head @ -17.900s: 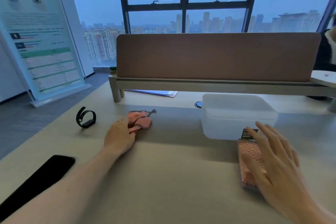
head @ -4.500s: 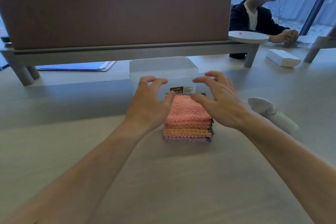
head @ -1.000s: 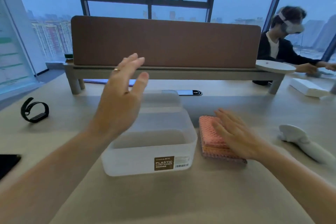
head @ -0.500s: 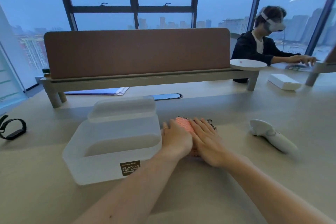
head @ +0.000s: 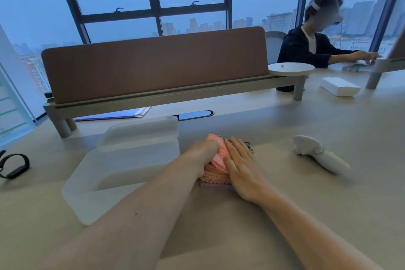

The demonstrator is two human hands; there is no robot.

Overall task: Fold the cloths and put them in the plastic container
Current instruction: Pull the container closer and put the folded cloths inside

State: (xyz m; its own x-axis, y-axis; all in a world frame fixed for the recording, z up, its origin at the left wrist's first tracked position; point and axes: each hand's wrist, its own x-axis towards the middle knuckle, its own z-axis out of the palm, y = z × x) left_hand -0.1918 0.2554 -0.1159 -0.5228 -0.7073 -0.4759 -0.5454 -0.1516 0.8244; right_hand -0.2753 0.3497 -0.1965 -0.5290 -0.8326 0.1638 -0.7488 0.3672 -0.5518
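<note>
Cloths [head: 217,165] sit stacked on the tabletop [head: 285,215] just right of the container [head: 122,171], flanked by both hands as half a second ago. Left hand [head: 202,152] curls against the stack's left side, its grip unclear; right hand [head: 240,163] lies flat with fingers [head: 237,145] extended. The view has shifted slightly.

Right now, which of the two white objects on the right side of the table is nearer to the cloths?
The white controller, rounded and lying right of the cloths. The white box is rectangular and much farther back.
</note>
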